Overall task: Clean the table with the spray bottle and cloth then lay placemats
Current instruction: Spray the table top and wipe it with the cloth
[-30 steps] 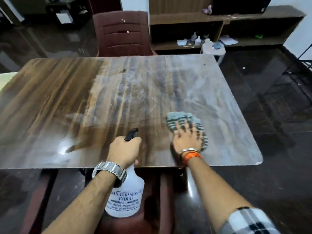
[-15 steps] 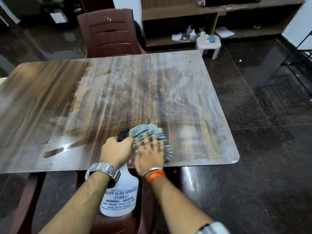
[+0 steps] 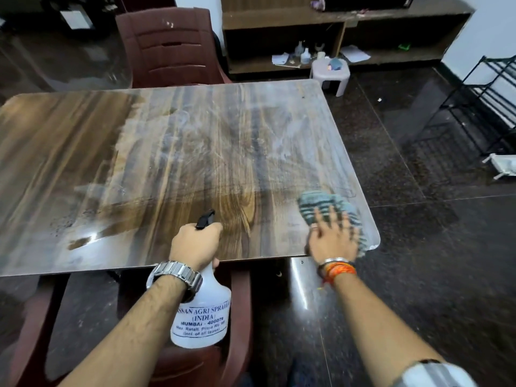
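- The left hand (image 3: 195,244) is wrapped tight round the neck of the bottle (image 3: 202,317), at 6 o'clock by the near edge of the surface (image 3: 167,163).
- The bottle hangs below that edge, its white body in front of a maroon chair (image 3: 240,317); its black nozzle (image 3: 205,218) pokes up over the knuckles, pointing to 12 o'clock.
- Printed lettering shows on the bottle's body; a metal watch (image 3: 178,275) sits on the left wrist.
- The right hand (image 3: 333,238) lies flat, fingers spread, pressing down on the cloth (image 3: 326,203) rather than closing round it.
- The cloth is a grey-green striped rag, bunched at the surface's near right corner, about 4 o'clock, and blurred with the hand.
- Bangle and orange threads (image 3: 337,268) circle the right wrist.
- The hands are well apart, with bare wood grain between them.
- Whitish smears cover the surface's right and far parts; the left part is darker brown, with a wet glint near 8 o'clock.
- A second maroon chair (image 3: 167,48) stands at the far edge, 12 o'clock.
- A white stool (image 3: 331,72) stands on the floor at 1 o'clock, just before a low shelf (image 3: 335,20).
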